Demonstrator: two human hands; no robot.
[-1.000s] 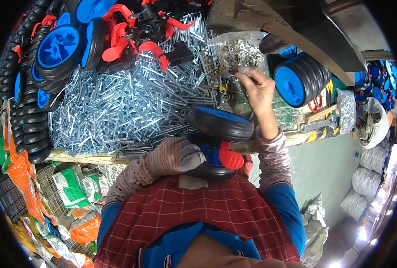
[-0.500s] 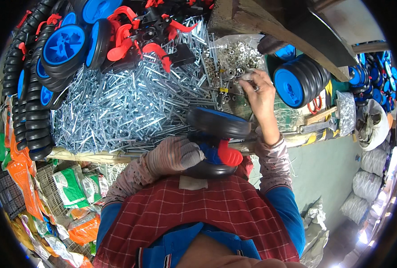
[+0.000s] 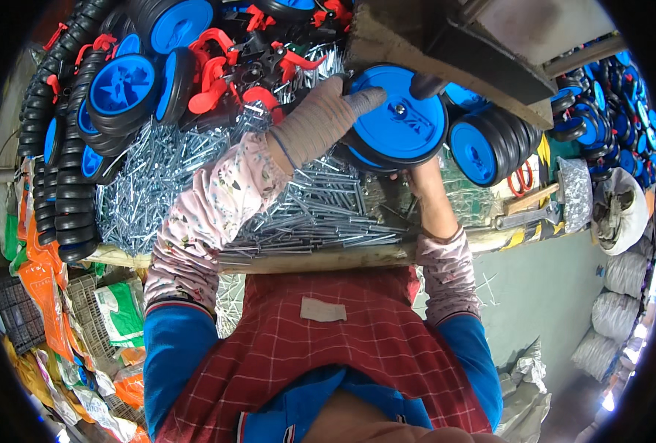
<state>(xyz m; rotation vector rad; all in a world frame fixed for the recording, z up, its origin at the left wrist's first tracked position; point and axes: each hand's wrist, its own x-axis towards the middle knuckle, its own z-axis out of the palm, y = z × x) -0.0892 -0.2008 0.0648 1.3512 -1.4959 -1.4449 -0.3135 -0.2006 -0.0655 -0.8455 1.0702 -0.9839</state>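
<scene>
A black-tyred blue wheel pair is held up over the bench, with its broad blue face turned toward me. A small metal nut sits at the centre of that face. My left hand, in a striped knitted glove, grips the wheel's left edge with the thumb across the blue face. My bare right hand reaches under the lower rim; most of its fingers are hidden behind the wheel. A dark metal rod of an overhead machine comes down over the wheel's upper right.
Loose long bolts cover the bench left of my right arm. Red-levered black brackets and stacked wheels lie at the far left. On the right are more wheels, red-handled scissors, a hammer and an adjustable wrench.
The wheel pair has gone from my lap up to the machine, turned with its blue face toward me. My left hand rose with it; my right hand left the nuts and went under it.
</scene>
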